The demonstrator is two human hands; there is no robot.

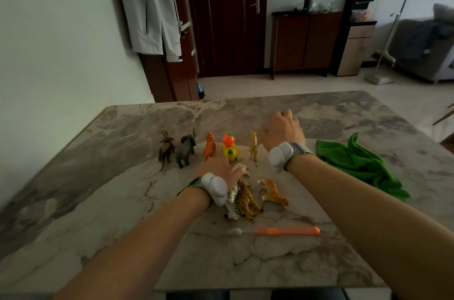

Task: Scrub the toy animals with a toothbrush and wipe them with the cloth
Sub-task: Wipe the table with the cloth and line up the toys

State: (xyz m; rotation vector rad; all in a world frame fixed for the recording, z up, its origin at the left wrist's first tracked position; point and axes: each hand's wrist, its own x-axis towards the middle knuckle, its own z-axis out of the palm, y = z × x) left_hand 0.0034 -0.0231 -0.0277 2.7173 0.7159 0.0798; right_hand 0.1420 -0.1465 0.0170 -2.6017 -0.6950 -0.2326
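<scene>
Five toys stand in a row on the marble table [122, 176]: a brown horned animal [167, 149], a grey elephant [185, 149], a tiger [209, 146], a yellow and orange toy [229, 149] and a yellow giraffe [253, 146]. A zebra [232, 205], a spotted leopard [247, 199] and an orange and white animal [274, 192] lie nearer me. My left hand [218, 169] is blurred, just above the zebra and leopard; its grip is unclear. My right hand [282, 130] hovers behind the giraffe, fingers hanging loosely, holding nothing I can see. An orange toothbrush [282, 231] lies in front. A green cloth [358, 164] lies crumpled at right.
The table's far edge runs across the middle of the view, with floor beyond. A dark wooden door [226, 17], a low cabinet [307, 41] and a hanging pale jacket [147, 4] stand well behind. Both wrists wear white bands.
</scene>
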